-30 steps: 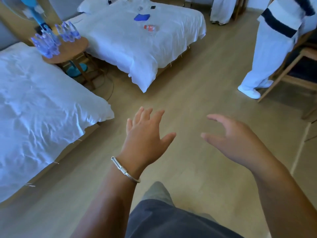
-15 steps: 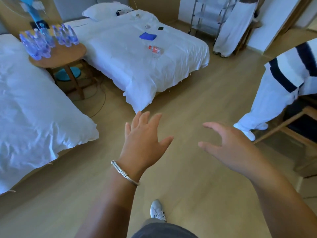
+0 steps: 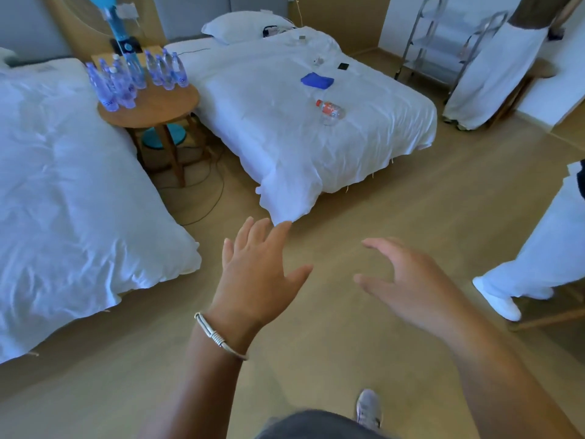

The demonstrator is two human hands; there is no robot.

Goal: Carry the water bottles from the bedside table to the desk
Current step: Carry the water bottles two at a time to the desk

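Several clear water bottles (image 3: 133,76) stand upright in a cluster on a round wooden bedside table (image 3: 158,110) between two white beds at the upper left. My left hand (image 3: 258,277), with a bracelet on the wrist, is held out over the floor with fingers spread and holds nothing. My right hand (image 3: 408,280) hovers beside it with relaxed, slightly bent fingers, also holding nothing. Both hands are far from the bottles. No desk shows in this view.
A bed (image 3: 63,198) lies at left and another bed (image 3: 300,122) at centre carries a red-labelled bottle (image 3: 330,110) and a blue cloth (image 3: 317,80). A cable (image 3: 212,191) trails under the table. A person in white trousers (image 3: 538,255) stands at right; a metal trolley (image 3: 443,42) stands behind.
The view has swung and moved toward the beds, so the table and bottles appear closer and more central. Both hands stay open in front of me, holding nothing.
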